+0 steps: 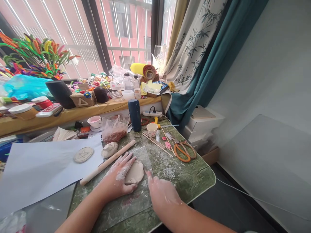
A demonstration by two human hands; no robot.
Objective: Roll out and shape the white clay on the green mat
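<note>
A flattened disc of pale clay (pixel 135 173) lies on a clear plastic sheet (pixel 138 202) on the green table. My left hand (pixel 120 174) is spread open beside it, fingers stretched forward and thumb along its near edge. White powder or clay coats these fingers. Just right of the disc, my right hand (pixel 162 192) is closed, its index finger reaching toward the clay's edge. Whatever it may hold is too small to make out. A wooden rolling pin (pixel 109 161) lies diagonally left of the left hand, with a lump of clay (pixel 109 149) behind it.
A round clay piece with a star mark (pixel 83 155) rests on white paper (pixel 46 171) at left. Orange-handled scissors (pixel 184 152), thin sticks (pixel 157 144), a paper cup (pixel 152 129) and a dark blue cylinder (pixel 134 115) stand or lie toward the back. The table's rounded edge (pixel 213 181) is at right.
</note>
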